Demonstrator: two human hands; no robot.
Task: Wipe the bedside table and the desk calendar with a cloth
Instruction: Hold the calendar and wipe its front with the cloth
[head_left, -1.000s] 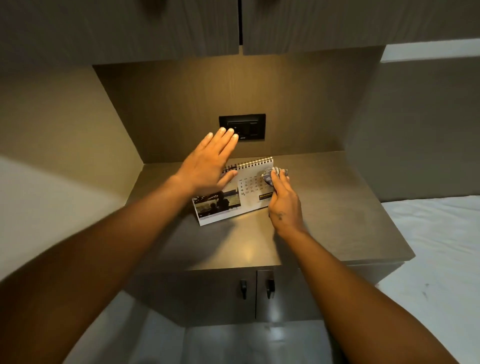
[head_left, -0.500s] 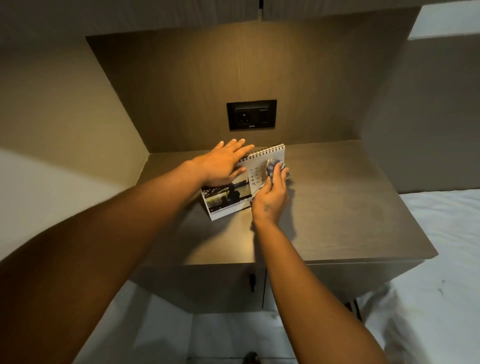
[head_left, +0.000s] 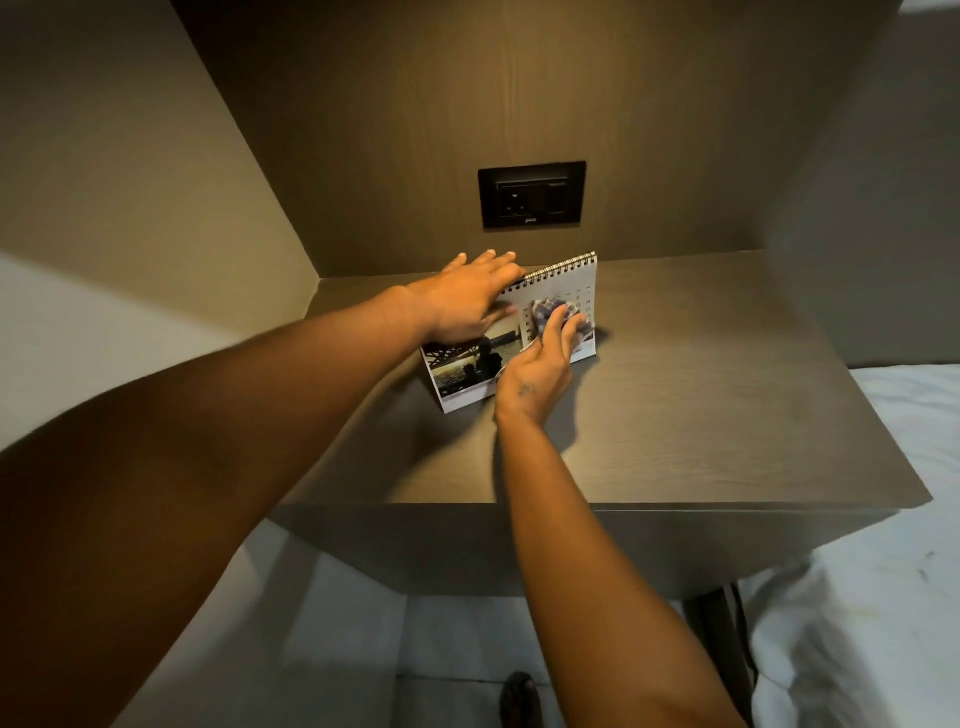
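A spiral-bound desk calendar (head_left: 566, 283) stands on the dark wooden bedside table (head_left: 701, 415), its face showing a photo on the left and a date grid on the right. My left hand (head_left: 465, 304) lies flat over the calendar's upper left part and its spiral edge, steadying it. My right hand (head_left: 540, 366) presses a bunched blue-and-white checked cloth (head_left: 553, 312) against the date grid. The hands hide the middle of the calendar's face.
A black wall socket (head_left: 531, 194) sits in the back panel above the calendar. Side walls close in the niche at left and right. A white bed (head_left: 883, 597) lies at the right, beside the table. A dark shoe (head_left: 519, 699) shows on the floor below.
My left hand came down from above the calendar onto its top left part. My right hand with the cloth slid a little down the date grid. The head moved closer and lower.
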